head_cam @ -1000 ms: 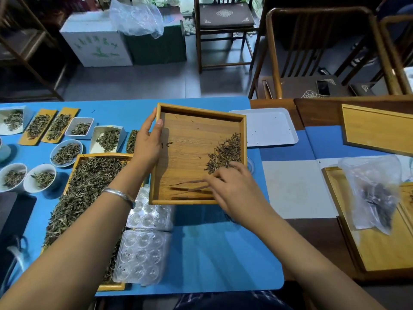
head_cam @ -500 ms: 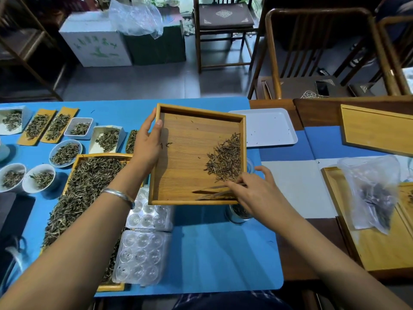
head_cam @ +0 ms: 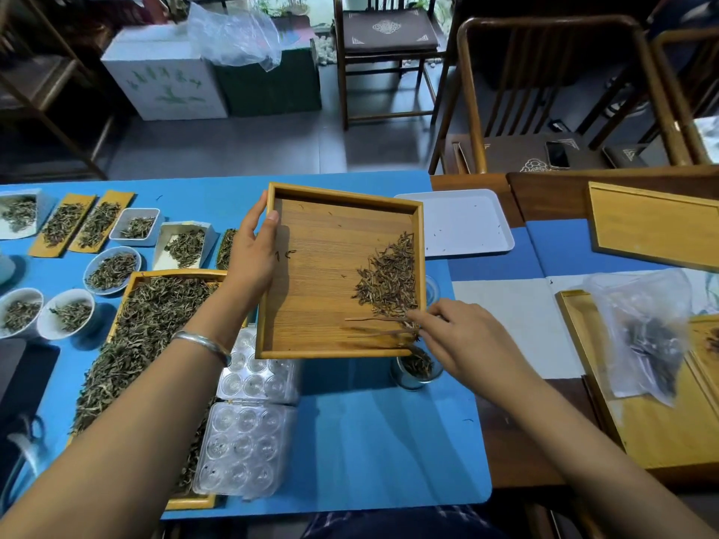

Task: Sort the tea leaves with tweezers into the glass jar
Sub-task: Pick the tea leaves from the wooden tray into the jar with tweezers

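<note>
Right hand (head_cam: 465,336) has slid right, gripping tweezers (head_cam: 383,332); left hand (head_cam: 253,254) still clasps tray (head_cam: 311,305)

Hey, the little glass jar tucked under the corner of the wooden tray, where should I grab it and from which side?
Grip the glass jar round its side wall, coming from the right or the near side. It stands upright with its open mouth partly under the tray corner, tea inside, so a grab from above is blocked. The right hand is already beside it; the left hand holds the tray.

head cam, looks down-fwd, close over table (head_cam: 350,441)
</note>
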`<act>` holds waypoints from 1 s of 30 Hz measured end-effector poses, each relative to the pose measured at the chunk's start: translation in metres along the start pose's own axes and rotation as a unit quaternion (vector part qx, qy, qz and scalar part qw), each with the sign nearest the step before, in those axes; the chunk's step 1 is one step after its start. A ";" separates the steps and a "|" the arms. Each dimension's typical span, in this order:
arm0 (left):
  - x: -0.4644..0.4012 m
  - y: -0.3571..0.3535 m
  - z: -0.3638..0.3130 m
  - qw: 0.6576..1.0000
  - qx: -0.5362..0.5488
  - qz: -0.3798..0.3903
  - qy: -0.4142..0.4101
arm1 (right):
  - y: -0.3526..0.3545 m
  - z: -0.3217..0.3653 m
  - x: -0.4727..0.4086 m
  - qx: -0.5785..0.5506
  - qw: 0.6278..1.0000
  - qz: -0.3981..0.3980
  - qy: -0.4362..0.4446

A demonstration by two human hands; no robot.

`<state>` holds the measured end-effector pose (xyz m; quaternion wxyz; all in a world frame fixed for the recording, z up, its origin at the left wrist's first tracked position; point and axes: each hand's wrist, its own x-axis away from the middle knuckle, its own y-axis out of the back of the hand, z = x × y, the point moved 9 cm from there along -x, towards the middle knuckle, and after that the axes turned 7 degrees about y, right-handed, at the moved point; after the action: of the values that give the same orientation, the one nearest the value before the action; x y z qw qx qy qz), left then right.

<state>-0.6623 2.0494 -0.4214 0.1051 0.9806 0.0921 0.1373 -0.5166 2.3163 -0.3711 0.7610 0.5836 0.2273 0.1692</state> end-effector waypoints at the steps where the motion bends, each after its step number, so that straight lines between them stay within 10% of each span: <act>1: 0.000 0.000 0.001 1.000 0.000 -0.002 0.005 | -0.002 0.009 -0.007 -0.015 1.000 -0.003 0.003; 12: 0.002 0.002 0.001 1.000 -0.018 -0.005 0.004 | -0.023 0.039 -0.025 -0.016 0.999 0.033 0.031; 30: 0.003 -0.002 -0.001 1.000 -0.018 0.005 -0.009 | -0.020 -0.035 0.092 0.039 0.983 0.085 -0.157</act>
<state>-0.6597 2.0522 -0.4201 0.1231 0.9802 0.0833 0.1310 -0.4590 2.3879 -0.4112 0.7465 0.6496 0.0605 0.1305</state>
